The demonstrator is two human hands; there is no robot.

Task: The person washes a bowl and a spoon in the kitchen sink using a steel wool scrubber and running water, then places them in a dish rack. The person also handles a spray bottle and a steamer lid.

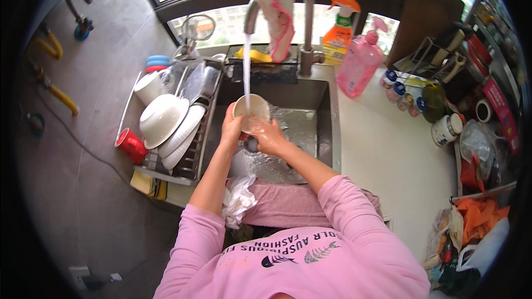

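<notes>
Over a stainless steel sink, a white bowl is tilted with its inside towards the running faucet. The stream of water falls straight into it. My left hand grips the bowl's left rim. On the lower right side, my right hand has its fingers inside the bowl, wet and against its wall; whether anything is under them cannot be made out. Water splashes around the drain below. A small red patch shows beneath the bowl, too hidden to name.
Left of the sink, a dish rack holds a large white bowl, plates and a red mug. A pink pump bottle and an orange-topped spray bottle stand behind right. A pink towel hangs over the front edge.
</notes>
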